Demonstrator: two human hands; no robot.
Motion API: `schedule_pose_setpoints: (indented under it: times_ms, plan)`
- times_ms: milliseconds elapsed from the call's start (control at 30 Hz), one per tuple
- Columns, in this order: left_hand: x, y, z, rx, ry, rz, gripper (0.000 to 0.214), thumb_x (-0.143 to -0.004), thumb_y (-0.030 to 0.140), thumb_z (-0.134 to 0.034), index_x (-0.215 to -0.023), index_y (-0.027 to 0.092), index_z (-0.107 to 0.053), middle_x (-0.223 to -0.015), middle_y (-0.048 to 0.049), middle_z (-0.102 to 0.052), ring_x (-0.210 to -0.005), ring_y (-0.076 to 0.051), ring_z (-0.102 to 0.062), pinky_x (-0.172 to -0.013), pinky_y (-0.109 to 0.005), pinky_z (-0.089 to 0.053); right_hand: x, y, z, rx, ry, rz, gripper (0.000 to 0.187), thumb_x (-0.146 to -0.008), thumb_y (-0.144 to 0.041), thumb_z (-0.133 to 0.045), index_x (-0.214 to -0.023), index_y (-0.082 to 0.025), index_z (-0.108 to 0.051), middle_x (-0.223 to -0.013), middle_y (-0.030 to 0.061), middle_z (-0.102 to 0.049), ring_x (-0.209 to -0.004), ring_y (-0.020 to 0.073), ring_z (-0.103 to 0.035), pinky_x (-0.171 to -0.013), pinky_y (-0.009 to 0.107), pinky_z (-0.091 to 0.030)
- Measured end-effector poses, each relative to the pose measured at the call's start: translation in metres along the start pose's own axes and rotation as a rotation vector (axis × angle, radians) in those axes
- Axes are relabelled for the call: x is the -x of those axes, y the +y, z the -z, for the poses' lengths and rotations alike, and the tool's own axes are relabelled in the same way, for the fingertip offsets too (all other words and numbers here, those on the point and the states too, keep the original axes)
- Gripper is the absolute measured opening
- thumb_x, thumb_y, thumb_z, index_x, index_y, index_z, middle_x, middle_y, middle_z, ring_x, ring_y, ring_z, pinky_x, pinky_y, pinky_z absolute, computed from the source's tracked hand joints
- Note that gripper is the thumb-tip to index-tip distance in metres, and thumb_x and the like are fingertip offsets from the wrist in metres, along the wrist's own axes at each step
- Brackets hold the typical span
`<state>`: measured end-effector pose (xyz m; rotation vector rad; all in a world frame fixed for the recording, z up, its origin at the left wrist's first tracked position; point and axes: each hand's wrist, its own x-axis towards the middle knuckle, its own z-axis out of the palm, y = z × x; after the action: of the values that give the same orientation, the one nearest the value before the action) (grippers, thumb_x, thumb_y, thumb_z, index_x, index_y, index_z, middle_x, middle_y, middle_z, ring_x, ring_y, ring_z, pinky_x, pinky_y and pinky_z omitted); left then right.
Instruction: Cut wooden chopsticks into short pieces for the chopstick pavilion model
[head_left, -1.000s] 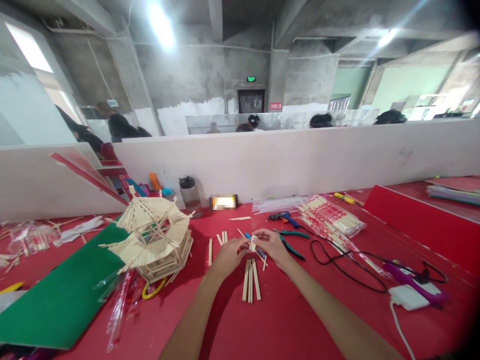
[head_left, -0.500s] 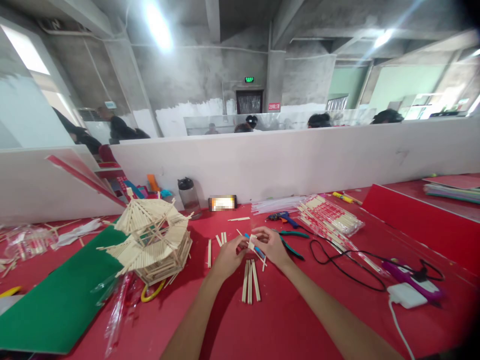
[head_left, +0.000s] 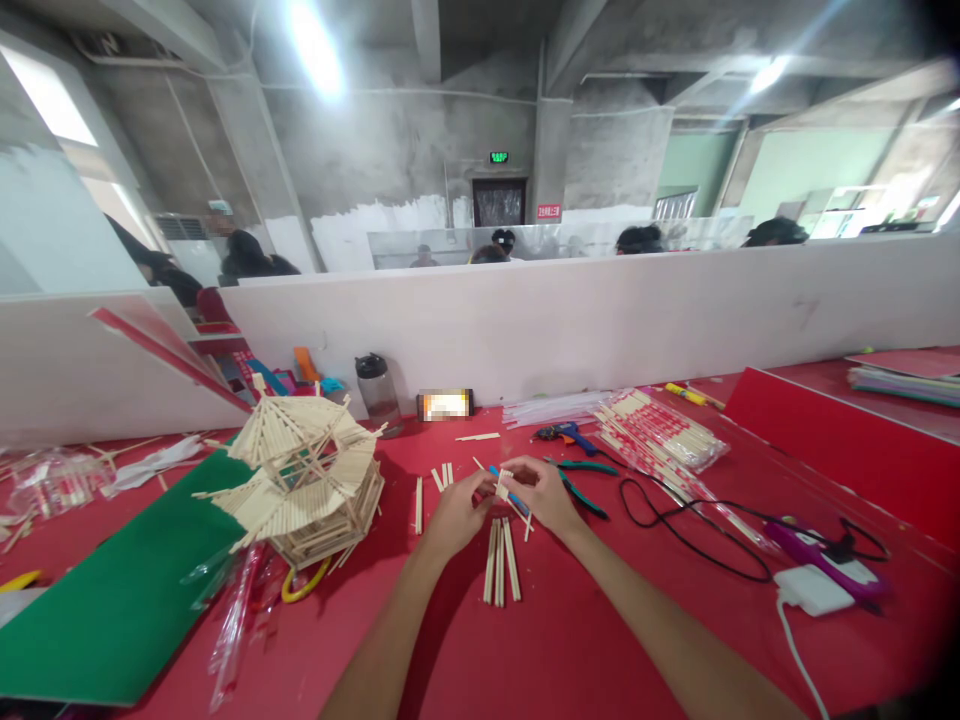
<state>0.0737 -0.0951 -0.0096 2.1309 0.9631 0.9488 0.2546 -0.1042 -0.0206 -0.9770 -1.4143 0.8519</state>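
Between my fingertips sits a small bundle of short wooden sticks [head_left: 505, 485], lined up side by side. My left hand [head_left: 463, 510] pinches its left side, and my right hand [head_left: 541, 492] grips its right side. A blue pen-like tool [head_left: 517, 503] lies behind and below the bundle, partly covered by my right hand. Nearer to me, several longer wooden sticks [head_left: 500, 565] rest on the red table. More cut sticks [head_left: 418, 505] lie left of my left hand. Green-handled pliers [head_left: 581, 490] are just right of my right hand.
A wooden-stick pagoda model [head_left: 315, 475] stands at left by a green board [head_left: 112, 590]. Behind are a bottle [head_left: 377, 395] and a phone [head_left: 445, 405]. To the right lie a blue glue gun [head_left: 566, 435], packaged sticks [head_left: 660, 430], a black cable [head_left: 675, 505] and a white adapter [head_left: 814, 590].
Both hands keep nearly the same place and grip on the small bundle. In the background at left, a person's head has shifted slightly.
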Motion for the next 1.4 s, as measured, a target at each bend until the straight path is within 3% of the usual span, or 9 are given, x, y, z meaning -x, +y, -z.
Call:
schedule_pose_setpoints:
  times_ms: [500,700,1000,1400]
  plan:
    - [0.003,-0.001,-0.009,-0.184,0.043,0.005,0.024,-0.085,0.020,-0.054,-0.106,0.026,-0.064,-0.096,-0.0046,-0.071,-0.088,-0.021,-0.064,-0.082,-0.031,-0.046,-0.005,0.007,0.003,-0.067,0.064,-0.051,0.026,-0.071,-0.042,-0.074,-0.085,-0.020,-0.071,-0.080,0.0057,-0.073,-0.075,0.0224,-0.069,-0.072,0.034,-0.055]
    - [0.005,0.007,-0.015,-0.253,0.068,0.031,0.022,-0.087,0.019,-0.052,-0.108,0.023,-0.058,-0.097,-0.0069,-0.067,-0.089,-0.022,-0.061,-0.078,-0.032,-0.043,-0.011,0.010,0.012,-0.058,0.114,-0.059,0.027,-0.069,-0.041,-0.076,-0.085,-0.019,-0.072,-0.078,0.0048,-0.072,-0.073,0.0209,-0.067,-0.070,0.032,-0.054]
    - [0.013,0.025,-0.040,-0.459,-0.184,-0.186,0.017,-0.091,0.028,-0.053,-0.098,0.023,-0.068,-0.097,-0.0078,-0.065,-0.095,-0.025,-0.056,-0.084,-0.037,-0.039,-0.018,0.015,0.031,-0.030,0.218,-0.062,0.034,-0.071,-0.044,-0.073,-0.092,-0.017,-0.071,-0.085,0.0070,-0.072,-0.078,0.0220,-0.066,-0.070,0.032,-0.055]
    - [0.015,0.025,-0.044,-0.534,-0.255,-0.242,0.025,-0.094,0.027,-0.048,-0.099,0.021,-0.071,-0.100,-0.0071,-0.067,-0.098,-0.021,-0.057,-0.091,-0.035,-0.043,-0.017,0.020,0.029,-0.037,0.190,-0.044,0.036,-0.072,-0.045,-0.073,-0.091,-0.015,-0.071,-0.080,0.0062,-0.071,-0.072,0.0198,-0.066,-0.066,0.029,-0.056]
